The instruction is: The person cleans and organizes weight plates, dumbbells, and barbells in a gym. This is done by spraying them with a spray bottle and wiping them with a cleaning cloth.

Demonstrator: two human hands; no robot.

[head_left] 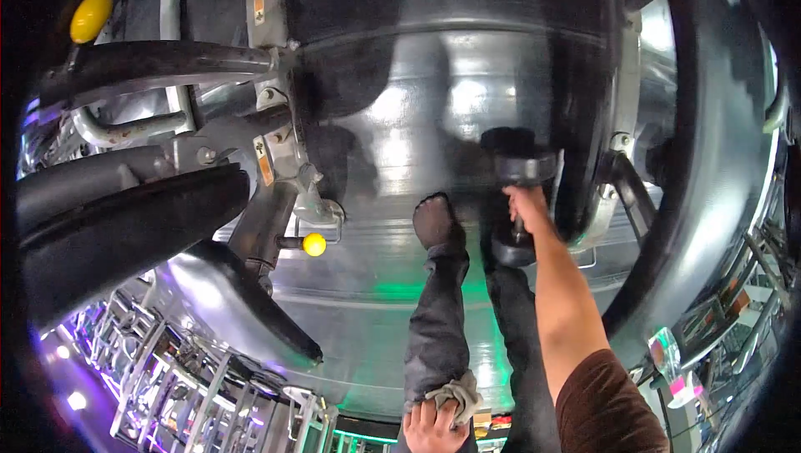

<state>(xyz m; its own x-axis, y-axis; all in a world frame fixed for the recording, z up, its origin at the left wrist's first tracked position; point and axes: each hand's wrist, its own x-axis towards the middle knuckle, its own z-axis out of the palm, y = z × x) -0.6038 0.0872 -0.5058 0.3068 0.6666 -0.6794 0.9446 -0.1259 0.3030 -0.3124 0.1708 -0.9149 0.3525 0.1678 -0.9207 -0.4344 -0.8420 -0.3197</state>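
My right hand (526,203) is wrapped round the handle of a dark dumbbell (521,171), its arm stretched down beside my right leg. One dumbbell head shows beyond the hand and the other on the near side. Close to my body, my left hand (435,426) is closed on a crumpled grey-beige cloth (457,396), against my left thigh. My left foot (435,218), in a dark sock, rests on the shiny dark floor (392,144). The dumbbell hides my right foot.
Gym machine frames stand on both sides. A black padded bench (133,236) and a yellow knob (314,244) are on the left, with a yellow grip (91,17) at upper left. On the right runs a curved black pad (709,119). Metal racks (192,386) stand at lower left.
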